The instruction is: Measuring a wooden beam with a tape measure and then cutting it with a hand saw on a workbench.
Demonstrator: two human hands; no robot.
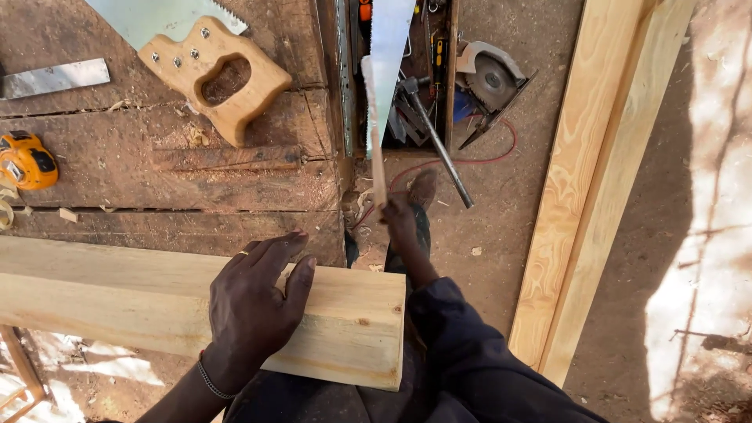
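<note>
Beam point(157, 301) of pale wood lies across the lower left of the frame, on the edge of the rough counter point(157, 168), with its cut end sticking out past the counter corner toward the middle. My left hand point(254, 301) lies flat on top of the beam near that end, fingers spread and thumb over the near side; I think it presses down so the wood does not move. This grip is wide and flat, it closes around nothing.

My right hand point(401, 223) is in the middle of the frame, just past the beam end, closed on the handle of a saw point(385, 86). The blade goes up toward the top of the frame, seen edge-on, so I cannot tell if the teeth touch the wood.

On the counter, upper left, a second saw point(207, 66) with a wooden handle rests, and a yellow tape measure point(27, 160) at the left edge. On the ground at upper middle lies a circular saw point(489, 82). Two long planks point(587, 196) lie at the right.
</note>
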